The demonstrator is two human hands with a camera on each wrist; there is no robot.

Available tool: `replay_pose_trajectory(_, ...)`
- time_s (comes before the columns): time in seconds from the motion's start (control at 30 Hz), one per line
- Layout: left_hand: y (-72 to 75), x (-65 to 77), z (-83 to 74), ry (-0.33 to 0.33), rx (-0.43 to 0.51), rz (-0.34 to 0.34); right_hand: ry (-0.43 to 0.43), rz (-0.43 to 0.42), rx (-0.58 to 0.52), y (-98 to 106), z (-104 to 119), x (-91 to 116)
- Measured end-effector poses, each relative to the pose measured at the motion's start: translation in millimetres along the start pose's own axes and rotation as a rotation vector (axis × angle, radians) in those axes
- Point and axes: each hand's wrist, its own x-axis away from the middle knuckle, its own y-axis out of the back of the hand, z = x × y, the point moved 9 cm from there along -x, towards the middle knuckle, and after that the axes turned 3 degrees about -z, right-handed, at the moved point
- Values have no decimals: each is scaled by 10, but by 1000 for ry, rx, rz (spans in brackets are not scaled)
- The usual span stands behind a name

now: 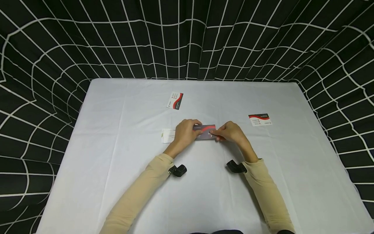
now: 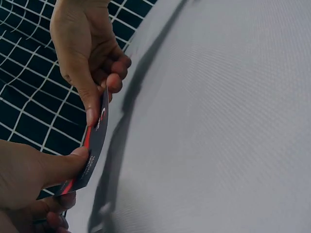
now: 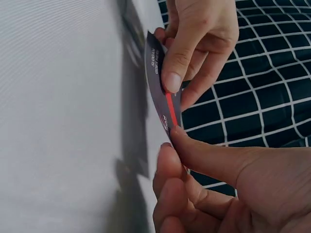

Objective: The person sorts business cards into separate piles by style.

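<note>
A dark grey business card [image 1: 208, 128] with a red stripe spans both hands above the white cloth. My left hand [image 1: 184, 132] pinches its left end, thumb on top and fingers beneath. At the opposite end my right hand [image 1: 232, 132] grips it between thumb and curled fingers. The left wrist view shows the card [image 2: 98, 141] slightly bowed, its shadow falling on the cloth. White "SLOGAN GOES HERE" lettering shows on the card [image 3: 154, 68] in the right wrist view. Just left of my left hand lies a white card [image 1: 168, 136], partly hidden by that hand.
Two white cards with red and black bands lie farther out: one card [image 1: 175, 100] behind my left hand, another card [image 1: 260, 120] to the right. White cloth [image 1: 140, 107] covers the table. Dark grid-patterned curtain [image 1: 163, 39] surrounds its back and sides.
</note>
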Motion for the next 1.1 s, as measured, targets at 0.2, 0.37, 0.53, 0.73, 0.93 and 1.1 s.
replay_pose_trajectory(0.2,-24,27,63,49,-114,-26,4,-85,166,-44,-26,-30)
replay_pose_trajectory(0.37,-21,40,48,44,-132,-61,27,-159,191,-27,9,-22)
replay_pose_trajectory(0.53,-36,42,4,37,-122,-66,85,-95,130,-52,42,8)
replay_pose_trajectory(0.73,15,35,-118,10,-13,-147,40,-240,120,370,-189,5)
replay_pose_trajectory(0.93,-29,69,-252,-48,-9,-167,-61,-399,93,1010,-725,-42)
replay_pose_trajectory(1.1,-117,99,-359,-106,2,-158,-239,-406,169,1299,-1081,-75)
